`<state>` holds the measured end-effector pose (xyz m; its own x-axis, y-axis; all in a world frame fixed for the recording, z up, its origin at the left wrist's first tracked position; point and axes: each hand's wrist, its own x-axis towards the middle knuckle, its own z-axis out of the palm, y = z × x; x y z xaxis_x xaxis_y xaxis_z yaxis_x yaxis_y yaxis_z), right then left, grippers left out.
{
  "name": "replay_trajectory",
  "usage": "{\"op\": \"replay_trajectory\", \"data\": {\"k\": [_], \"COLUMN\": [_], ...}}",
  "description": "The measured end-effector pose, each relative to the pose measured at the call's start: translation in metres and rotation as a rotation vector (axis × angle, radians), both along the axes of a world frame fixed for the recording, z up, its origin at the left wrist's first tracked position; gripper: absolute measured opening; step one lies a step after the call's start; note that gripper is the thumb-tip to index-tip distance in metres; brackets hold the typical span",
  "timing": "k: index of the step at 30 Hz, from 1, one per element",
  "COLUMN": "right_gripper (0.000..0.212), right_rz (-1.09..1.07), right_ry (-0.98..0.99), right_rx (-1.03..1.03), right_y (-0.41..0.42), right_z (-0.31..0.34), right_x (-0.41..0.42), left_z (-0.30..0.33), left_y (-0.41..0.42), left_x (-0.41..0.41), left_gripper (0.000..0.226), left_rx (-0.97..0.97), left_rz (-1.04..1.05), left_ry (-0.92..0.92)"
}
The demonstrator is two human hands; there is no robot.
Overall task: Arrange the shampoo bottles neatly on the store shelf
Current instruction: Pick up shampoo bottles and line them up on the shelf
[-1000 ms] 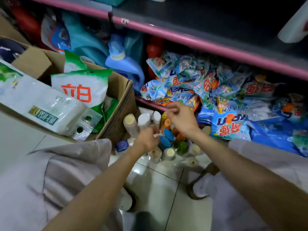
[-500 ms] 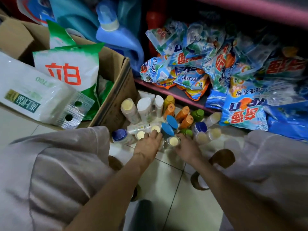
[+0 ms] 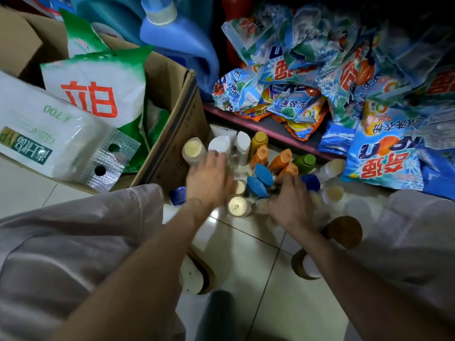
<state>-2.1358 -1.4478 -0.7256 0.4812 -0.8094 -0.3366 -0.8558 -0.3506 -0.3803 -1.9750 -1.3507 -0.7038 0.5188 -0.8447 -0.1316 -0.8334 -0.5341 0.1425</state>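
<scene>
1. The shampoo bottles (image 3: 261,168) stood clustered upright on the floor (image 3: 246,254) below the shelf (image 3: 258,124), probably staged for sorting.
2. The left hand (image 3: 209,178) lay over the near-left bottles; its fingers were blurred, so I cannot tell their grip.
3. The right hand (image 3: 290,205) reached among the caps with fingers curled; whether they held a bottle was unclear.
4. A cardboard box (image 3: 172,134) hemmed the cluster's left side.
</scene>
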Motion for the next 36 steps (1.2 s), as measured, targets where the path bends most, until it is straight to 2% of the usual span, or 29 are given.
{"op": "replay_trajectory", "data": {"k": [3, 6, 9, 14, 16, 19, 25, 31, 36], "right_gripper": [0.05, 0.05, 0.048, 0.053, 0.051, 0.046, 0.037, 0.041, 0.038], "right_rz": [-0.2, -0.397, -0.481, -0.465, -0.501, -0.542, -0.617, -0.676, -0.547], "right_ry": [0.048, 0.077, 0.081, -0.009, -0.067, -0.097, -0.007, -0.014, -0.049], "right_rx": [-0.102, -0.085, -0.064, 0.196, 0.24, 0.224, 0.138, 0.073, -0.07], "right_y": [-0.024, -0.046, -0.061, -0.07, -0.072, -0.074, -0.074, -0.071, -0.066], "right_z": [0.001, -0.004, -0.015, -0.035, -0.037, -0.038, -0.032, 0.009, 0.083], "right_x": [-0.008, -0.03, -0.05, -0.072, -0.073, -0.071, -0.084, -0.101, -0.112], "left_z": [0.006, 0.006, 0.006, -0.011, -0.02, -0.031, -0.026, 0.011, 0.073], "left_y": [-0.006, -0.003, 0.005, 0.036, 0.049, 0.062, 0.066, 0.078, 0.092], "left_x": [0.044, 0.059, 0.046, 0.032, 0.034, 0.034, 0.041, 0.038, 0.044], "left_gripper": [0.037, 0.04, 0.043, 0.06, 0.061, 0.054, 0.034, 0.037, 0.044], "left_rx": [0.066, 0.089, 0.073, 0.475, 0.552, 0.469, 0.369, 0.34, 0.207], "left_rz": [0.21, 0.333, 0.336, 0.256, 0.203, 0.213, 0.197, 0.209, 0.194], "left_ry": [-0.011, 0.105, 0.076, 0.264, 0.301, 0.32, 0.297, 0.241, 0.225]}}
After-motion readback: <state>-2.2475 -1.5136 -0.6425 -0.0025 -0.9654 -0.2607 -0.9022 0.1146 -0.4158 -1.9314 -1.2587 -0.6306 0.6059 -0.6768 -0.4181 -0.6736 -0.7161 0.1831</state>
